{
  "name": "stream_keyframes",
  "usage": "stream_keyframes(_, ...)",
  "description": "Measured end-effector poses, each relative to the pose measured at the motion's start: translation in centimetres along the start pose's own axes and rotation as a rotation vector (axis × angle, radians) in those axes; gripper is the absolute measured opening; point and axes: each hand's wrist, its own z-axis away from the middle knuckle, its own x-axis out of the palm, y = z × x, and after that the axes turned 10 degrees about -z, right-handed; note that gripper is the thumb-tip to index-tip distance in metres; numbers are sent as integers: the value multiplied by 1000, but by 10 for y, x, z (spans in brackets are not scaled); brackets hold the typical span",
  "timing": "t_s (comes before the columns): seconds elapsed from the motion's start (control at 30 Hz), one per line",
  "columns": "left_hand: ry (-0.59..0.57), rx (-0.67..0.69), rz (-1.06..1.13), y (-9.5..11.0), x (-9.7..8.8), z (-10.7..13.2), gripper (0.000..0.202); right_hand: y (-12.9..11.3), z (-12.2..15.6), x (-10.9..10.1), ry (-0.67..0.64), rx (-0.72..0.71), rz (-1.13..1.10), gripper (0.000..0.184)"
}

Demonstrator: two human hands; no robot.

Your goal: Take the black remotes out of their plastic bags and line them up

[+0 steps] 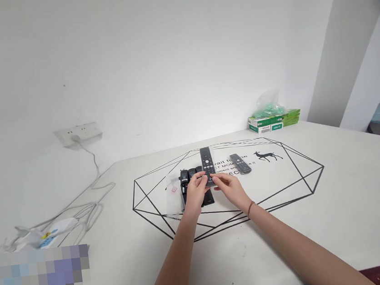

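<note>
Two bare forearms are seen rising from the bottom edge of the frame toward its centre, over a white table (337,199) printed with a black geometric line figure. A thin band is worn on the right wrist. The left hand (195,192) and the right hand (227,188) are brought together at the centre of the frame, and a long black remote (206,163) is held between them at its near end: the fingers of both hands are curled narrowly and pinched on that end, thumbs on top. The remote is pointed away from the person, button face up, and appears to be lifted off the table at a slight tilt. A clear plastic sleeve seems to be present around its far end, though this cannot be told for certain. Just left of the hands, a row of small dark remotes (189,177) is laid on the table, partly hidden by the left hand. A clear bag (173,194) with a small red mark lies beside them. Right of the held remote, a second remote (240,163) lies flat near a printed deer. At the far edge, green boxes (273,121) are stacked under a bag. At the left, a power strip (54,231) and cable lead to a wall socket (78,133).
</note>
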Motion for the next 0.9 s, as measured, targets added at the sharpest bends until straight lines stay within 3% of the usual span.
stream_keyframes(0.2,-14,105,-133,-5,-1,-2,51,-1,-4,-3,38,88,-163,39)
stream_keyframes(0.43,114,311,-667,4,5,10,46,1,-14,-17,143,80,-54,42)
stream_keyframes(0.53,147,351,-745,9,4,12,41,4,-22,-36,238,-4,153,38)
stream_keyframes(0.73,169,395,-776,10,1,9,33,22,-33,-84,351,-162,788,33)
stream_keyframes(0.9,136,396,-816,9,4,12,29,34,-38,-91,294,-165,1055,35)
